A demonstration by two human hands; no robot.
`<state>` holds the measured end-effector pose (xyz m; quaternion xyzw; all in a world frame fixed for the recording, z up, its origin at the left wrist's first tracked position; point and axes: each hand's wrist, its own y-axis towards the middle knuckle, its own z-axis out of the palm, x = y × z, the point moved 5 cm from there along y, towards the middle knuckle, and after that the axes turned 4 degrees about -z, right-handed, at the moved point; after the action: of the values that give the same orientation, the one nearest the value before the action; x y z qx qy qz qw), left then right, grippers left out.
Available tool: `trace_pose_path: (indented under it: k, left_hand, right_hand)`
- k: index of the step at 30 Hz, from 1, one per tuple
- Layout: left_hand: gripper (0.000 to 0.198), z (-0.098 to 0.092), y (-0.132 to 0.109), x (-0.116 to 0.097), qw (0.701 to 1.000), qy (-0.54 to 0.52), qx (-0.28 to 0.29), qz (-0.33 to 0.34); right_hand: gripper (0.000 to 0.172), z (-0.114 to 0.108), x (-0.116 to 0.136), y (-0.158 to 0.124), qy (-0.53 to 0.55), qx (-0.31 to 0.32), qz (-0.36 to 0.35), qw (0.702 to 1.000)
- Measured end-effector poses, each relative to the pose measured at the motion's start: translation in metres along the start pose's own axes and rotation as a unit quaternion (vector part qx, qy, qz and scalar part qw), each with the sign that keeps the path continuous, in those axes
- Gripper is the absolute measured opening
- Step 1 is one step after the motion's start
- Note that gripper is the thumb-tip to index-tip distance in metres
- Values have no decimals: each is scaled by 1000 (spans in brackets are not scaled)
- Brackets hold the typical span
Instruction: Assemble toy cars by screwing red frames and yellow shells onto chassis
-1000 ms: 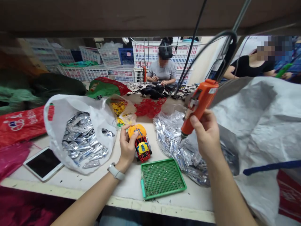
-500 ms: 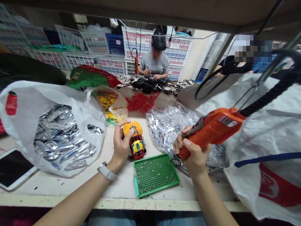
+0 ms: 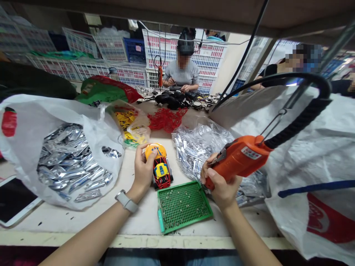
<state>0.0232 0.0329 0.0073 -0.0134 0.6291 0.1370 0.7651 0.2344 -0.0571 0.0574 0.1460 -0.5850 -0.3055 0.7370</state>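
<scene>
Steadying the toy car [image 3: 161, 170] in the curled left hand [image 3: 143, 170], the right hand [image 3: 222, 183], clenched round the orange screwdriver [image 3: 240, 159], needed its tip held upright over the green screw tray [image 3: 183, 205].

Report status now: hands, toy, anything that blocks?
Left hand grips toy car. Right hand holds orange screwdriver at green tray. No blocker visible.

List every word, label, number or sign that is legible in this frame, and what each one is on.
No text reads clearly.
Orange electric screwdriver: white label, print too small.
Toy car: blue mark on the orange dome, unreadable.
Red and white bag: partial white logo, unreadable.
Crates: labels blurred.
</scene>
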Motion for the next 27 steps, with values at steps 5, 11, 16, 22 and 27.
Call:
trace_pose_path:
  k: [5, 11, 16, 22, 27]
  left_hand:
    - [44, 1, -1, -1, 1000, -1, 7, -11]
    - [44, 2, 2, 3, 1000, 16, 7, -23]
    - [39, 5, 2, 1, 999, 15, 11, -28]
    - [36, 6, 2, 3, 999, 7, 18, -33]
    - [40, 6, 5, 11, 999, 5, 25, -45]
  right_hand:
    - [16, 2, 1, 3, 2, -2, 2, 1000]
    - [17, -1, 1, 7, -17, -26, 5, 1000]
    - [17, 5, 18, 18, -6, -64, 2, 998]
    - [15, 50, 44, 44, 61, -106, -107, 987]
    - [15, 82, 18, 61, 56, -120, -160, 978]
